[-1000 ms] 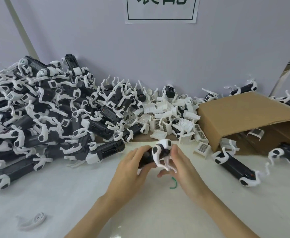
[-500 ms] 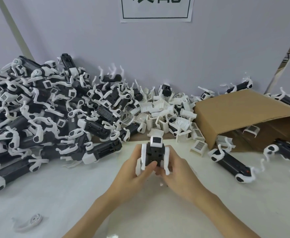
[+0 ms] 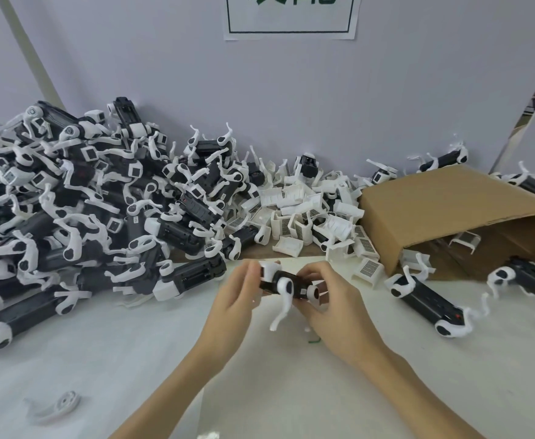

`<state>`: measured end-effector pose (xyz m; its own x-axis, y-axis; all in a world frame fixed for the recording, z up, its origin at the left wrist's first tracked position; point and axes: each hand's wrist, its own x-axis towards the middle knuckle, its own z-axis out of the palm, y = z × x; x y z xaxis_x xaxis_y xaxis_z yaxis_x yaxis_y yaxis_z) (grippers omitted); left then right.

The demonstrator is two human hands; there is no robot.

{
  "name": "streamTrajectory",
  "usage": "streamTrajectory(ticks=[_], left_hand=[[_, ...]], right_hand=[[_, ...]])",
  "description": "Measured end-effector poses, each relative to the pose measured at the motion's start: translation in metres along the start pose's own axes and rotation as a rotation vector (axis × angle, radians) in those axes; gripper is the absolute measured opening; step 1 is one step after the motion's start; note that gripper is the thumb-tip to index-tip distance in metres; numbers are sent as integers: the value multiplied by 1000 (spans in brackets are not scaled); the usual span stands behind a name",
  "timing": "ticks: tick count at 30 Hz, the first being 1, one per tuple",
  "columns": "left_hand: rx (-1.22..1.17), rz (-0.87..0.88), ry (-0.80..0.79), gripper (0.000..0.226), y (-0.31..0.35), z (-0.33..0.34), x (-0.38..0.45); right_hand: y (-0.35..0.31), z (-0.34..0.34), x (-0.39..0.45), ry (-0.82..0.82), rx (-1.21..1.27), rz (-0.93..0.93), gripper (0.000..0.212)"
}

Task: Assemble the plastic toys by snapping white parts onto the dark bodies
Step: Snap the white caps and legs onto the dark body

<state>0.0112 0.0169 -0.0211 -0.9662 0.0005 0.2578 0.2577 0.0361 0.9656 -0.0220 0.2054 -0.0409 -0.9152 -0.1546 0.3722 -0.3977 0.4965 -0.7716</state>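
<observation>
In hand: you've got one dark body (image 3: 286, 285) held up just above the table (image 3: 133, 359), right in front of you, lying roughly sideways between both hands.

Left hand (image 3: 232, 307): your fingers are curled round the left end of that body, thumb up near the white cap (image 3: 270, 269) already on it.

Right hand (image 3: 335, 307): it grips the right end, fingers wrapped over the top, thumb next to the round white joint (image 3: 315, 291). Whether you're pressing a part home or just holding, I can't tell.

What's on this one: a white leg (image 3: 283, 304) hangs down off the near side, so at least some white bits look snapped on. The far side is hidden, so no idea if it's complete.

Done so far: honestly looks like loads. The big heap (image 3: 79, 210) on your left is dark bodies with white legs, stacked up against the wall.

Still to go: a pile of loose white parts (image 3: 310, 217) sits behind your hands, next to the tipped cardboard box (image 3: 443, 210), with more pieces spilling from its mouth.

Maybe unfinished: a few toys on the right (image 3: 424, 299) lie apart from the heap; can't tell what they're missing.

Stray: one lone white leg (image 3: 60, 405) sits near the front left edge.

Guess: you're well into it, with plenty left.
</observation>
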Motion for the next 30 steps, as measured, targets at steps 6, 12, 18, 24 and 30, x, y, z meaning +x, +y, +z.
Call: streamTrajectory(ticks=[6,12,18,24,30], left_hand=[[46,-94,-31,49,-6,-12,3],[-93,-82,11,46,-11,-21,8],[-164,-150,-6,54,-13,-33,15],[-414,-182,419,75,-9,-25,14],[-610,-130,494,82,-5,-38,16]], right_hand=[[-4,0,-1,99,-126,-81,40],[-10,-4,0,-220,273,84,54],[-14,-5,3,-261,579,166,44],[-21,9,-13,-310,269,-45,59],[-30,28,-26,-243,66,-173,60]])
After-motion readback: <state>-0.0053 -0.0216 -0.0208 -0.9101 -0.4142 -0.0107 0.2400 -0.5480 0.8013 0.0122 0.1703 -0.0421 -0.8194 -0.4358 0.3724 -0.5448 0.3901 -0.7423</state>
